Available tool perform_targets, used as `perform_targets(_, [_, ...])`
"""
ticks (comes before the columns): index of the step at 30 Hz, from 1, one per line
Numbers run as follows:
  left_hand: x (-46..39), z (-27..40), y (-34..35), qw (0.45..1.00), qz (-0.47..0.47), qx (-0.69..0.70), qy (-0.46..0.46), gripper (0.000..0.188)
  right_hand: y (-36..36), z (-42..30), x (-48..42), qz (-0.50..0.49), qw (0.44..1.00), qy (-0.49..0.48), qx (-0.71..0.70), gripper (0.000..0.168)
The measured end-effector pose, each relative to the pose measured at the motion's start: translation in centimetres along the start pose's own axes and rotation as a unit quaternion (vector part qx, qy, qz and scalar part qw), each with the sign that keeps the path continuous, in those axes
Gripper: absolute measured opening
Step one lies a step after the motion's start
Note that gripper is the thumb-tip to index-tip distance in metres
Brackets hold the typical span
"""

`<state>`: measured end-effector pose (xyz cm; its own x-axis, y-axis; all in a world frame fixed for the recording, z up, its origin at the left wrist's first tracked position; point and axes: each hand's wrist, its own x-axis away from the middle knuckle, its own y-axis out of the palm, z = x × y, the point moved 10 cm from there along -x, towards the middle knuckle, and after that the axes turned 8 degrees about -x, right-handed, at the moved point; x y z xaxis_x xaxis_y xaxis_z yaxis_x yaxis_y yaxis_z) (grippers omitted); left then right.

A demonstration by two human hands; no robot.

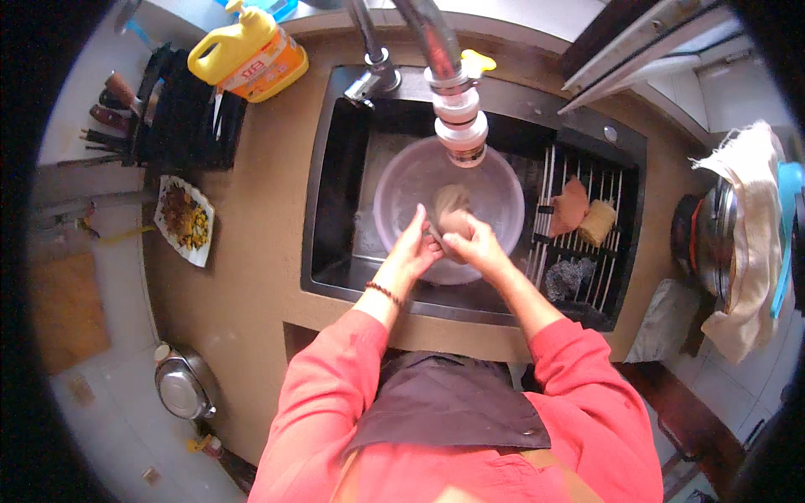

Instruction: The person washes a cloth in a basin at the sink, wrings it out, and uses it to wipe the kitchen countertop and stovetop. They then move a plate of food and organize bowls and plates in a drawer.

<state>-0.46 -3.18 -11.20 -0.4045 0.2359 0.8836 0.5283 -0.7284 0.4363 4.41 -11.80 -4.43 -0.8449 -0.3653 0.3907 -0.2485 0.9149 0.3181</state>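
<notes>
A light purple plastic basin [387,182] sits in the dark sink [339,188], with what looks like water in it. Over its middle, my right hand [475,242] grips a wet, grey-brown, cloth-like thing [454,200], bunched up. Its exact kind is hard to tell. My left hand [416,245] is close against the near left side of it, thumb raised and fingers curled at its edge. Whether those fingers pinch it is partly hidden. Above the basin hangs the faucet's white spout end [462,135].
A metal rack [541,251] across the sink's right side holds a pinkish cloth [570,204], a yellow sponge [597,223] and a steel scourer [566,276]. Left are a yellow detergent jug [258,63], a knife block [188,119], a plate of food [207,251] and a metal pot [182,386].
</notes>
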Motion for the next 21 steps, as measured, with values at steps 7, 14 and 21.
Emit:
perform_targets(7, [-2.0,0.7,5.8,0.948,-0.311,0.055,-0.027,0.027,6.5,-8.0,4.6,0.099,0.956,-0.192,0.2,0.014])
perform_targets(14, [3.5,4.7,9.9,0.784,-0.425,-0.124,0.434,0.015,4.7,-9.5,1.9,0.307,0.849,-0.267,0.338,0.019])
perform_targets(21, [-2.8,4.5,3.5,0.982,0.005,-0.173,0.076,0.007,-4.7,-3.3,-3.6,0.343,0.889,-0.227,0.199,0.021])
